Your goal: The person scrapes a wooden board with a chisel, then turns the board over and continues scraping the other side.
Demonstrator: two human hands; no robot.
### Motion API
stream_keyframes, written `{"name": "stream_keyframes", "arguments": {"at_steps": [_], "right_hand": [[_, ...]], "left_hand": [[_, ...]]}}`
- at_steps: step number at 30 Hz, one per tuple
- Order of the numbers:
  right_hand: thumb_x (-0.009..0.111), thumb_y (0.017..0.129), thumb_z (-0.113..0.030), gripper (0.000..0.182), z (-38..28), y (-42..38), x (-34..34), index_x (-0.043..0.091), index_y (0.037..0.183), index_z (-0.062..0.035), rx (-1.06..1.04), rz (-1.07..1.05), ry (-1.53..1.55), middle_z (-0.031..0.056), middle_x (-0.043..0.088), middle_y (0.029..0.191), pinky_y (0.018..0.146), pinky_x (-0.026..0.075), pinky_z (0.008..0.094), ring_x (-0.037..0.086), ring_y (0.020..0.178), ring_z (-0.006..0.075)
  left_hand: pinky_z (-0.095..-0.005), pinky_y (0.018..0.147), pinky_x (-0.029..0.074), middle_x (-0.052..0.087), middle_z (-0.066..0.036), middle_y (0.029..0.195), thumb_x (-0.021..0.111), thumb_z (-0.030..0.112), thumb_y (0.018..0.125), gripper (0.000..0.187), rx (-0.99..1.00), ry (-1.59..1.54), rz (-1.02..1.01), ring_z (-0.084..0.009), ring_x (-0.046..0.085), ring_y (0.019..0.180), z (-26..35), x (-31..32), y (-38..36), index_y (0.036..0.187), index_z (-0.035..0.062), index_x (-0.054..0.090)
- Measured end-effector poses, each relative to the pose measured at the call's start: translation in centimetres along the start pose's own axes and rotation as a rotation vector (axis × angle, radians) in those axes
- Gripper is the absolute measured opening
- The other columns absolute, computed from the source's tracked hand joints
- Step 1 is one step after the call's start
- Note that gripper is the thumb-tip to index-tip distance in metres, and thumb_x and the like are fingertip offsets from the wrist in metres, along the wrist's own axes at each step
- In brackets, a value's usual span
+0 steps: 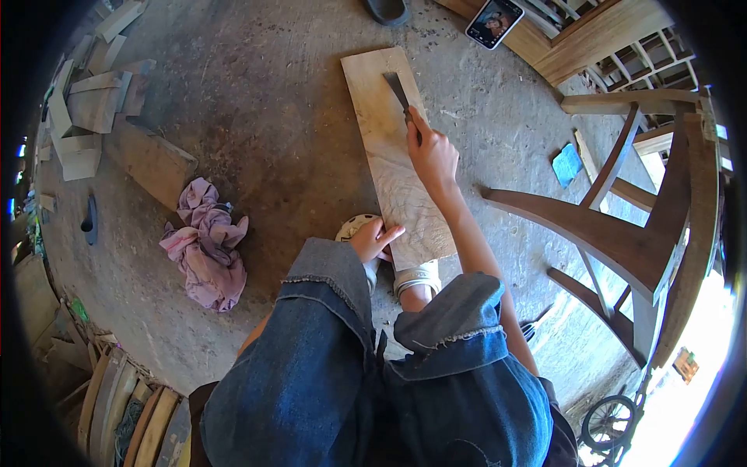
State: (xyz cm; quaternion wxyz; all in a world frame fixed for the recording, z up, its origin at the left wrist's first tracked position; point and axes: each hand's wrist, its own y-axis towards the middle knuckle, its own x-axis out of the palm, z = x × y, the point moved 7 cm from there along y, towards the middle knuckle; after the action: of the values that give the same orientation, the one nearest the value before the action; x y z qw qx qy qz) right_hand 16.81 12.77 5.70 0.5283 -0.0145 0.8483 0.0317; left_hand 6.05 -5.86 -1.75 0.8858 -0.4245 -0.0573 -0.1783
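A long wooden board (389, 148) lies on the floor in front of me, its near end at my feet. The far half is smooth and pale, while the near half shows wavy grain. My right hand (433, 156) is closed round the handle of a putty knife (397, 92), whose dark, flared blade lies over the far part of the board. My left hand (371, 240) grips the near left edge of the board, thumb on top and the other fingers partly hidden below.
A crumpled pink cloth (206, 249) lies on the left, near stacked wood offcuts (97, 101). On the right are a dark wooden chair frame (591, 226) and a blue pad (567, 164). A phone (495, 22) leans on wood at the top; a dark slipper (387, 9) is beside it.
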Motion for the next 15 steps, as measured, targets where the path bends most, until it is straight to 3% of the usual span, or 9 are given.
{"name": "stream_keyframes", "arguments": {"at_steps": [9,15], "right_hand": [[0.056,0.094,-0.028,0.031,0.9,-4.8,-1.5,0.063,0.125,-0.0253,0.047,-0.027,0.055,0.0161,0.067,0.069,0.055,0.053,0.0451,0.067,0.062,0.0343],[0.055,0.093,-0.030,0.031,-0.3,0.5,-0.2,0.064,0.122,-0.0267,-0.016,0.027,0.015,0.0163,0.065,0.065,0.052,0.054,0.0458,0.066,0.058,0.0357]], "left_hand": [[-0.0369,0.064,0.063,0.053,-0.011,0.085,0.061,0.035,0.095,0.047,0.022,-0.005,0.016,-0.0216,0.066,0.078,-0.4,-0.1,0.1,0.102,-0.0098,0.050],[-0.0360,0.064,0.063,0.056,-0.012,0.089,0.061,0.035,0.095,0.046,0.022,0.036,0.016,-0.0225,0.067,0.080,-0.6,-0.3,0.3,0.104,-0.0092,0.051]]}}
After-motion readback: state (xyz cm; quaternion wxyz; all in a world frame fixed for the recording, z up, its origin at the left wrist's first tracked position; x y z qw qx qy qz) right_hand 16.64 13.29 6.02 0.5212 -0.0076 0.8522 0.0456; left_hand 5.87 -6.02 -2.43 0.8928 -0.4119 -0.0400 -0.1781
